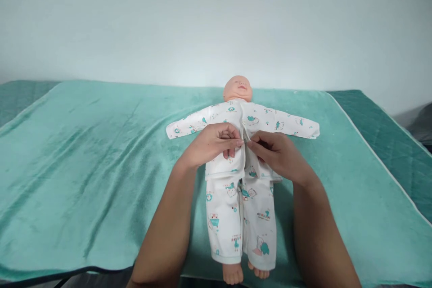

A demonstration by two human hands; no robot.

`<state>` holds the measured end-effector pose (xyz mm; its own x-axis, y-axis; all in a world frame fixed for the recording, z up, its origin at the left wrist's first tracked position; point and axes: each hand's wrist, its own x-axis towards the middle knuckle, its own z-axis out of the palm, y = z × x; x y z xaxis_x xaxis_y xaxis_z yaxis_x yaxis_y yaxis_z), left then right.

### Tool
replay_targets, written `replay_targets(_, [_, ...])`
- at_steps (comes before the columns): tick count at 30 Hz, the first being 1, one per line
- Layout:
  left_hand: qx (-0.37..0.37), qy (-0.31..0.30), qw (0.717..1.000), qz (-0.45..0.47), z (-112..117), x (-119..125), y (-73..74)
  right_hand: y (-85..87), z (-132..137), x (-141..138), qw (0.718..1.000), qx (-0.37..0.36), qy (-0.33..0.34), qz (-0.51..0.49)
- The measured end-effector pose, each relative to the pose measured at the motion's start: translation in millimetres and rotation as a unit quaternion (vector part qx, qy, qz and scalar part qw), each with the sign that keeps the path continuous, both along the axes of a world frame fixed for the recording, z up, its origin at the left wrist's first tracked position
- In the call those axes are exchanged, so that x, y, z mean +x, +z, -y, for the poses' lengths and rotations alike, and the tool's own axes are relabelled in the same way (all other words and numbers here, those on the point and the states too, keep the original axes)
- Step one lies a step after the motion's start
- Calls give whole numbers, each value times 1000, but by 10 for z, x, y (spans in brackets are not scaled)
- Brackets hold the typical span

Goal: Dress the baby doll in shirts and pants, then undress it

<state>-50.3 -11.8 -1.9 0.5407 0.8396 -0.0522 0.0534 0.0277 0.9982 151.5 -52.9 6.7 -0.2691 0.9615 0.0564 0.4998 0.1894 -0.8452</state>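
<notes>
A baby doll (pixel 238 88) lies on its back on a teal blanket (pixel 84 166), head away from me, arms spread. It wears a white printed shirt (pixel 263 121) and matching trousers (pixel 232 220); bare feet show at the near edge. My left hand (pixel 212 144) pinches the left front edge of the shirt at the chest. My right hand (pixel 275 150) pinches the right front edge beside it. Both sets of fingertips meet at the shirt's middle opening.
The blanket covers a darker quilted green mattress (pixel 388 130) seen at the right and far left. A plain pale wall (pixel 216 18) stands behind. The blanket's dark-trimmed near edge (pixel 67 272) runs along the bottom left.
</notes>
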Motion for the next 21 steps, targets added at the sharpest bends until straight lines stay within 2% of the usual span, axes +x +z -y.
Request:
replay_targets(3, [-12,-12,999,37,13,14,-1,-28,-9,-3,994,-54,37,-85])
replay_targets(6, [-19,-14,999,49,13,11,-7,-76,-29,12,989,-70,46,-125])
replay_targets(14, [-23,-20,998,54,-47,-3,-92,-129,-64,32,979,-94,27,-181])
replay_targets(21, [-24,-33,997,66,-52,-12,-96,-101,-70,14,978,-113,29,-171])
